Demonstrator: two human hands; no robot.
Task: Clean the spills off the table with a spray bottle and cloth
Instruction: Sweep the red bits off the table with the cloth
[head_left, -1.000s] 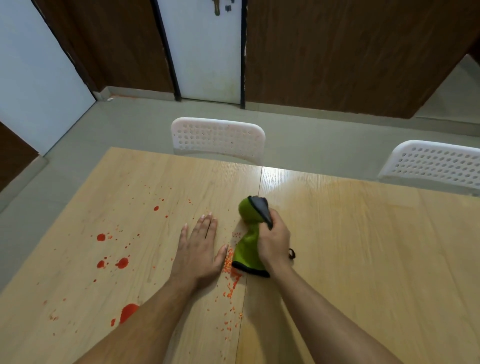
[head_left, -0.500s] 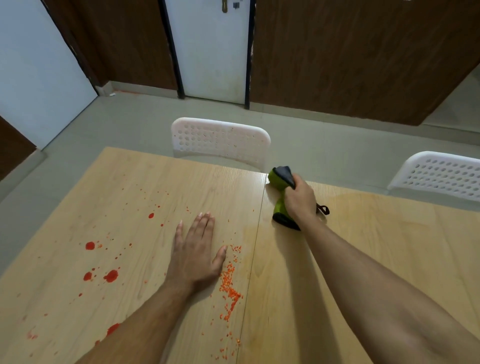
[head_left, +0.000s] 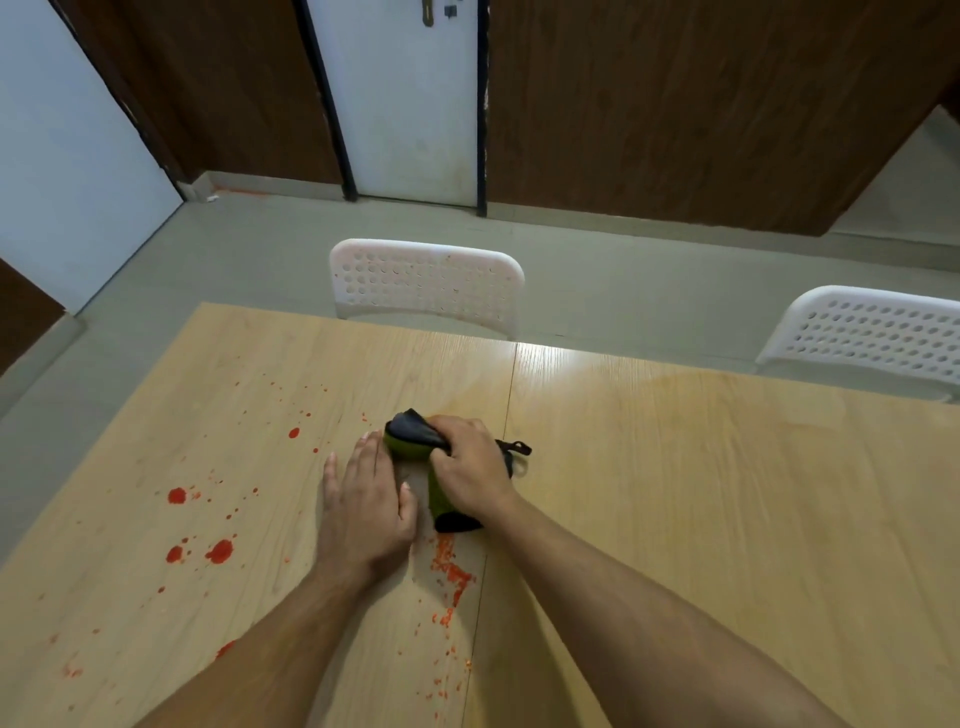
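A green cloth with black trim (head_left: 439, 493) lies bunched on the wooden table (head_left: 701, 493), and my right hand (head_left: 470, 470) grips it from above, pressing it onto the surface. My left hand (head_left: 363, 499) rests flat on the table just left of the cloth, fingers straight, its thumb close to the fabric. Red spill drops (head_left: 221, 551) are scattered over the left part of the table. A trail of orange-red crumbs (head_left: 449, 571) runs toward me from the cloth's near end. No spray bottle is in view.
Two white perforated chairs stand at the table's far edge, one in the middle (head_left: 426, 283) and one at the right (head_left: 872, 332). The table's seam (head_left: 511, 395) runs just right of my hands. Beyond lie a grey floor and a white door (head_left: 405, 98).
My right hand has pulled the cloth back from the far edge of the table toward me, next to my left hand. The left hand stays flat in place.
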